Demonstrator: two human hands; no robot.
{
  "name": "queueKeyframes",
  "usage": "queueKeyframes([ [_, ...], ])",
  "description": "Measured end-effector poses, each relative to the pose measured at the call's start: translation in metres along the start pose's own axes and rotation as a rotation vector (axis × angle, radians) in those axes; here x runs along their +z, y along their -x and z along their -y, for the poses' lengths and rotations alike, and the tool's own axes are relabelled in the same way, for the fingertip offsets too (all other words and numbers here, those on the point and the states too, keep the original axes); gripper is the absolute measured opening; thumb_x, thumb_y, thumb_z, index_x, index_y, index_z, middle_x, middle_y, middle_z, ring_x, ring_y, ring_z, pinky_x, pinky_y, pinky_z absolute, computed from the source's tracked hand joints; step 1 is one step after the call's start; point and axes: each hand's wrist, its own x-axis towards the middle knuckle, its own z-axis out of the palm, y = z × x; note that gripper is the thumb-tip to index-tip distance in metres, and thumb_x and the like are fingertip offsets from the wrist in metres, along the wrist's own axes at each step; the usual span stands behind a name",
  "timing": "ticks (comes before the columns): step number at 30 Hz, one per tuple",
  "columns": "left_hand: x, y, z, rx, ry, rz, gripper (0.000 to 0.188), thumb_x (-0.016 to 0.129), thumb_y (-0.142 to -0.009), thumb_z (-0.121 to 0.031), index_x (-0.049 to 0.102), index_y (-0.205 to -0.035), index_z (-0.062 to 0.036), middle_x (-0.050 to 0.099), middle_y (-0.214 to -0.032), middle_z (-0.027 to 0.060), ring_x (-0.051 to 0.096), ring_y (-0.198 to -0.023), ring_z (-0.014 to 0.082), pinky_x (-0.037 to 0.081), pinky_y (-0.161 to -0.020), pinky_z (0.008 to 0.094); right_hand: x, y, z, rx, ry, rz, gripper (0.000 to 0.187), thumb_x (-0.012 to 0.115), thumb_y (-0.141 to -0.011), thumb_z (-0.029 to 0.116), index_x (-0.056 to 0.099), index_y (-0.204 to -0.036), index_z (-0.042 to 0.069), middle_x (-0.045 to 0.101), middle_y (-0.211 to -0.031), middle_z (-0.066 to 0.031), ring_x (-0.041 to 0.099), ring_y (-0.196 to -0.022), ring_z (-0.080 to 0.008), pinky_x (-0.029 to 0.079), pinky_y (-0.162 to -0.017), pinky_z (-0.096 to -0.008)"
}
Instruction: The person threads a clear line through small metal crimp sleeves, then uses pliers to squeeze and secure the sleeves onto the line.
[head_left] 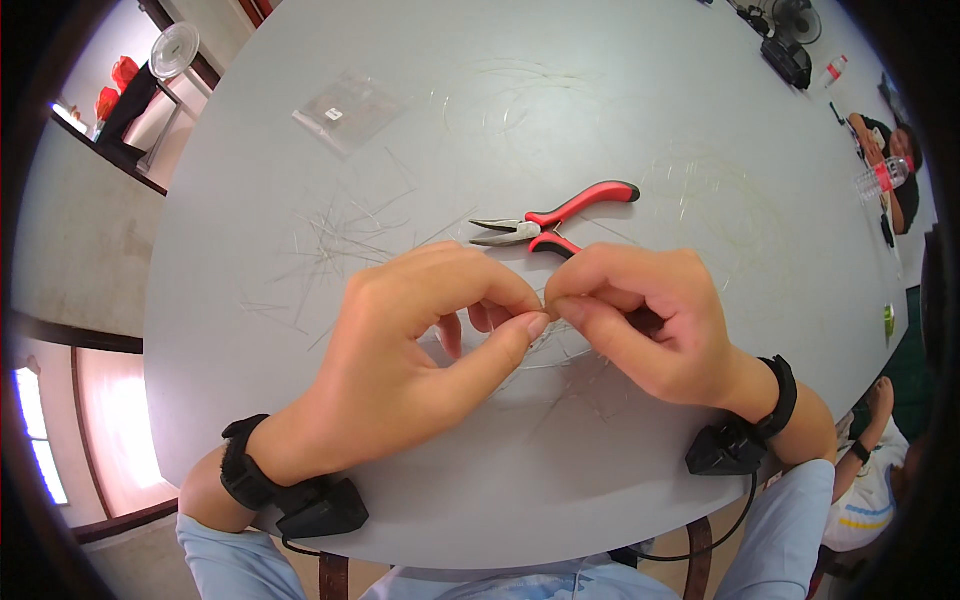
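Observation:
My left hand (405, 345) is closed in a pinch, thumb against forefinger. My right hand (665, 315) pinches too, its fingertips meeting the left ones over the middle of the table. Whatever lies between the fingertips is too small to make out. Just beyond them rest needle-nose pliers (560, 215) with red and black handles, jaws pointing left and a little apart. Thin wire-like pins (345, 235) are strewn to the left of the pliers. A second scatter of thin pins (590, 375) lies below my hands, partly hidden by them.
A clear zip bag (350, 113) lies at the far left of the grey table (450, 510). Loose coils of fine clear line (720, 200) spread at the right. A small fan (797, 18), a bottle (882, 178) and other people sit along the right edge.

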Motion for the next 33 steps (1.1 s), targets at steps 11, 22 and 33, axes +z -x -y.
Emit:
queueKeyframes([
  [11,-0.001,-0.001,-0.002,0.098,-0.053,-0.034,0.002,0.062,-0.080,-0.004,0.064,-0.080,-0.0018,0.062,-0.076,0.0058,0.054,-0.068,0.0137,0.041,-0.058,0.0243,-0.005,-0.003,0.004,0.141,-0.256,0.066,0.007,0.052,-0.085,0.002,0.059,-0.086,0.002,0.042,-0.053,0.0045,0.030,-0.045,-0.0022,0.022,-0.044,-0.0215],
  [22,0.002,-0.007,0.006,0.568,-0.230,-0.098,0.029,0.072,-0.067,0.005,0.070,-0.094,-0.0047,0.062,-0.084,0.0092,0.060,-0.067,0.0174,0.048,-0.056,0.0262,-0.013,-0.010,0.001,0.563,-1.039,0.262,0.010,0.054,-0.086,0.011,0.057,-0.083,0.002,0.034,-0.051,0.0068,0.021,-0.041,-0.0020,0.016,-0.040,-0.0218],
  [33,-0.004,-0.004,-0.002,0.657,-0.343,-0.055,0.022,0.072,-0.067,0.006,0.067,-0.088,-0.0001,0.060,-0.078,0.0095,0.059,-0.065,0.0181,0.047,-0.054,0.0269,-0.014,-0.012,0.004,0.657,-1.050,0.361,0.015,0.055,-0.087,0.013,0.057,-0.085,-0.002,0.029,-0.049,0.0069,0.018,-0.039,-0.0028,0.016,-0.039,-0.0222],
])
